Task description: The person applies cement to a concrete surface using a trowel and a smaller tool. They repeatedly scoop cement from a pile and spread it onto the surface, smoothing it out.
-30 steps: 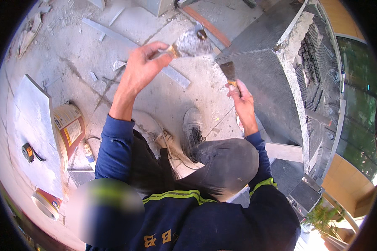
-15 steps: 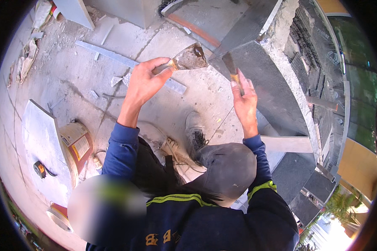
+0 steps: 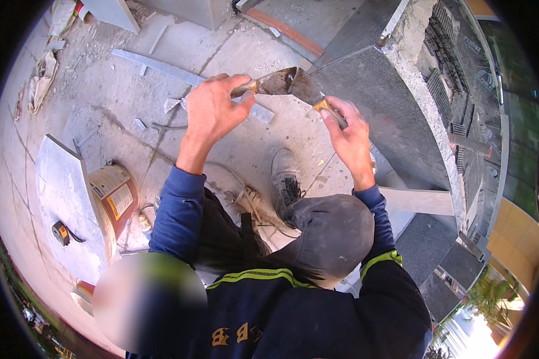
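Observation:
My left hand (image 3: 215, 113) is closed round the handle of a wide putty knife (image 3: 273, 84), its blade smeared with dark brown paste. A dark lump of the paste sits near the blade's far edge. In my right hand (image 3: 348, 127) is a second putty knife (image 3: 306, 90), gripped by its yellowish handle. Its blade points up and left and meets the end of the left blade; whether they press together I cannot tell. Both tools are held above the floor, left of a dark grey stone panel (image 3: 377, 107).
The panel belongs to a curved structure with a rough cement edge (image 3: 422, 113) on my right. Left stands a reddish-brown bucket (image 3: 126, 203) beside a pale slab (image 3: 60, 191) bearing a tape measure (image 3: 60, 232). A long stone strip (image 3: 161, 67) and rubble lie on the floor.
My right hand has turned its putty knife leftward, bringing the blade from beside the panel to the left knife's blade. The left knife has tilted to lie more level.

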Demonstrator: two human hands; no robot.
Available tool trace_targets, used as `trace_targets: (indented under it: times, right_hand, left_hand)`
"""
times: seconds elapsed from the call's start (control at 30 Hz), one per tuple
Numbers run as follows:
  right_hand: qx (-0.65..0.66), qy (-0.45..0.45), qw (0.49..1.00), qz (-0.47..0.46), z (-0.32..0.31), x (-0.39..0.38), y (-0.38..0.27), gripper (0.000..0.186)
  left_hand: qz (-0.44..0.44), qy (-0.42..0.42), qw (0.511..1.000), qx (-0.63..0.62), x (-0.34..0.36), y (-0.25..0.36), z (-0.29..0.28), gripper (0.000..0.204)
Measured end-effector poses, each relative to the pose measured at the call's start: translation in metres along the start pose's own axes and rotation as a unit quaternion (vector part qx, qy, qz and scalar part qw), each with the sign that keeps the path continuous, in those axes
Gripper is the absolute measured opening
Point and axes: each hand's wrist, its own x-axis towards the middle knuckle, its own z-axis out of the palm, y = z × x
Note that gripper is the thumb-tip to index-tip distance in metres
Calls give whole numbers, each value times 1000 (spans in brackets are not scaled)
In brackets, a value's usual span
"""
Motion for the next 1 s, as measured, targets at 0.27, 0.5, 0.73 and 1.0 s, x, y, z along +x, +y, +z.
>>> trace_targets:
  times: [0.27, 0.5, 0.73, 1.0]
  right_hand:
    - [-62, 88, 994, 26, 58, -11, 88, 30]
    - [-56, 105, 991, 59, 121, -11, 229, 30]
    - [-222, 86, 969, 60, 138, 19, 240, 28]
    - [-244, 80, 963, 77, 145, 26, 243, 28]
  left_hand:
    - [15, 43, 999, 2, -2, -11, 3, 32]
    - [-32, 28, 999, -27, -6, -20, -2, 34]
    - [-46, 20, 999, -18, -16, -21, -11, 34]
    - [-62, -8, 998, -10, -16, -15, -17, 34]
